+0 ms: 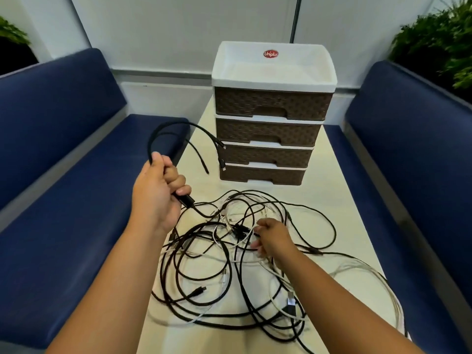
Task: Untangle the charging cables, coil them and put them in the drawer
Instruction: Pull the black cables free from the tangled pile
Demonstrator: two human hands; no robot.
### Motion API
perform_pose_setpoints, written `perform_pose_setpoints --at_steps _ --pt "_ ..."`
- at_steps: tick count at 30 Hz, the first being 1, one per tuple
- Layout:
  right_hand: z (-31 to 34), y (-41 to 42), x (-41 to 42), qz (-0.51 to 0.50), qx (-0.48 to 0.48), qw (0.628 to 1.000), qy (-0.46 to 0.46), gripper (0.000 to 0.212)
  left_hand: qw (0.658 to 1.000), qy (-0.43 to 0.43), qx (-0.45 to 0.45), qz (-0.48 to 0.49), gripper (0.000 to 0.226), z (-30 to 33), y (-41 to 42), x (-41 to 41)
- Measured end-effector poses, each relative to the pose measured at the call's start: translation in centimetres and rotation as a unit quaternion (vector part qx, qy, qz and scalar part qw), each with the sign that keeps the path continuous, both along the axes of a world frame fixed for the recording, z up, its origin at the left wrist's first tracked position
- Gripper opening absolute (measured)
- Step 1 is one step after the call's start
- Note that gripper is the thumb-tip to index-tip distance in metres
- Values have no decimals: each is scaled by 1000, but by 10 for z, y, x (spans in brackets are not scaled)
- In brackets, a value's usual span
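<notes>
Item: tangle of charging cables (245, 254), black and white strands looped over one another, lying on the near half of a pale desk (342, 200); several plug ends show among the loops, and clear-white strands trail toward the desk's near right edge. Item: multi-headed black cable (176, 125), lifted clear of the desk; it arches up and over the left bench seat, and its short branch ends hang just in front of the lower drawers, apart from the pile, while its thick black plug body sticks out below the fist and a lead runs from it down into the tangle. Left hand (159, 191): raised above the desk's left edge, fingers curled tight round that black cable, thumb lying along the plug body. Right hand (274, 237): lowered into the middle of the tangle, fingers bent and pinching a black strand; which strand exactly cannot be told. Item: drawer unit (268, 129), four brown woven-pattern drawers in a white frame, a white tray top bearing a red oval label, standing at the far end of the desk; all four drawers are pushed in. Surroundings: blue upholstered benches (63, 175) on both sides of the desk, a light wall behind, green foliage (444, 44) at the upper right and upper left corners.
</notes>
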State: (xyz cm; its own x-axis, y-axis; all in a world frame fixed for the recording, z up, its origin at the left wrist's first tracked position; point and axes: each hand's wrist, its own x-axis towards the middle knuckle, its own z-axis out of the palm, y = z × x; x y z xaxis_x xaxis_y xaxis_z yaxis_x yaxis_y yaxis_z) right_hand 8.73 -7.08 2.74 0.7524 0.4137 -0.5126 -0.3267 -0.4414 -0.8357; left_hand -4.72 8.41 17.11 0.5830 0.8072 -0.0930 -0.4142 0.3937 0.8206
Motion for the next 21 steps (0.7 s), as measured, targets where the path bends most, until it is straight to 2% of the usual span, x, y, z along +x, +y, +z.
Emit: perform_pose_setpoints --at_steps 1,3,5,6,9,10,13,16,19,21 --pt "0 3 0 1 -4 999 -36 22 1000 -1 -2 3 34 -1 1 -3" --pt "1 6 -4 -17 -18 982 -186 21 1000 -1 -1 7 33 -3 5 -8" --pt "12 8 -10 -17 0 941 -338 22 1000 -5 3 6 33 -2 6 -12" --pt "20 10 -12 24 19 923 -384 26 1000 -11 2 2 33 0 6 -13" --pt "44 22 -16 221 29 882 -414 36 999 -41 -15 -10 33 9 3 -12" --pt "49 26 -17 256 19 870 -421 34 998 -55 -27 -14 34 13 4 -11" --pt "58 32 -11 249 -13 858 -449 21 990 -112 -86 -26 34 19 13 -14" --pt "74 29 -1 245 -42 843 -477 18 977 -163 -138 -8 32 20 25 -19" --pt "104 20 9 181 19 849 -496 14 963 -192 -184 35 29 19 35 -22" --pt "128 15 12 143 60 862 -482 13 966 -177 -186 37 29 15 39 -21"
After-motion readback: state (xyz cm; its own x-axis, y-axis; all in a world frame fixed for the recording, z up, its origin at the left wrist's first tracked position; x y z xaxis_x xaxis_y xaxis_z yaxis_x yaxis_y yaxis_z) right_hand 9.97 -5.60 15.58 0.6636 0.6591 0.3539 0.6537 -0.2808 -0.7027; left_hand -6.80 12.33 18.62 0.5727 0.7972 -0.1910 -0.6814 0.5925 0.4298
